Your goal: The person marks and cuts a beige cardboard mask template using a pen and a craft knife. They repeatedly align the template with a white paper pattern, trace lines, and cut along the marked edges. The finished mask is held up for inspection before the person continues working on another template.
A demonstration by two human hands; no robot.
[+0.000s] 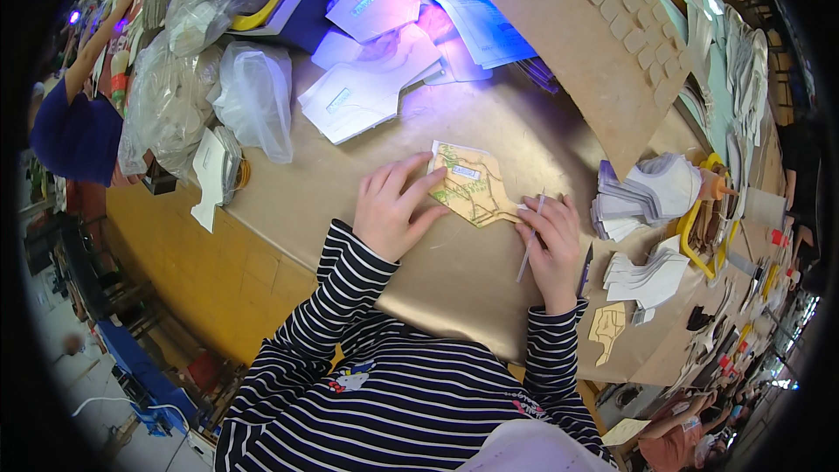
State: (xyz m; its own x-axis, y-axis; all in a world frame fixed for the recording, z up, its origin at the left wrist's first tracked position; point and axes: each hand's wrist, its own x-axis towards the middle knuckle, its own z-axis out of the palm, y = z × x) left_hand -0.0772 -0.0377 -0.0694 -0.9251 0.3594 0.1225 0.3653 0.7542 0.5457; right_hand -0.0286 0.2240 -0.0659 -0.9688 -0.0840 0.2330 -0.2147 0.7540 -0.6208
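A yellow cut-out pattern template (476, 194) with dark lines and green printing lies on the tan table in front of me. A white piece (436, 147) shows from under its upper left edge. My left hand (393, 208) has its fingers stretched out, with the fingertips resting on the template's left side. At the narrow tail on the right, my right hand (552, 249) presses with its fingertips. A thin pale pen (528, 249) is tucked between the fingers of that hand, pointing up and down. What lies beneath the fingertips is hidden.
White cut pieces (363, 92) lie under a purple light at the back. A tan board (603, 44) leans at the back right. Stacked white pieces (647, 192), a dark pen (585, 271) and a small yellow template (607, 328) are at right; plastic bags (253, 96) are at left.
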